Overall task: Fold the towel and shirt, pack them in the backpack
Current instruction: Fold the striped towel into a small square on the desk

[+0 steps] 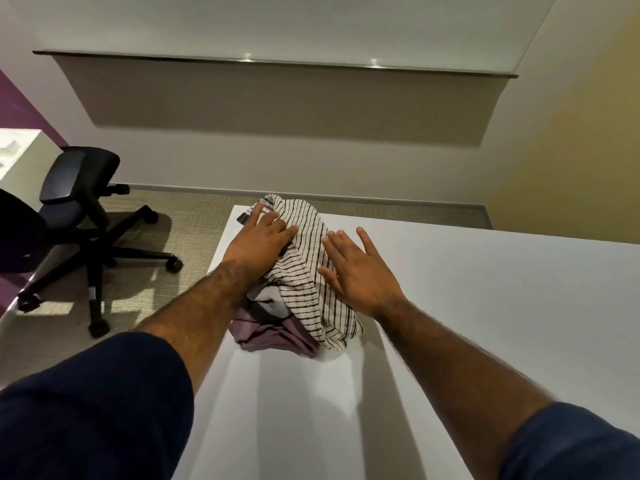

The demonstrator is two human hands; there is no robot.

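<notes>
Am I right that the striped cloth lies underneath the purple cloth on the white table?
Not quite: in the head view the striped cloth lies on top of the purple cloth, not underneath, on the white table.

I see an office: a black swivel chair (79, 216) on casters, carpeted floor (180, 216), white tabletop (485, 289), and a wall-mounted whiteboard (277, 26).

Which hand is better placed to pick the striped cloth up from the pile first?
Probably the left hand: it lies flat on top of the striped cloth, fingers on the fabric. The right hand sits at the cloth's right edge, fingers spread, partly over the bare table.
</notes>
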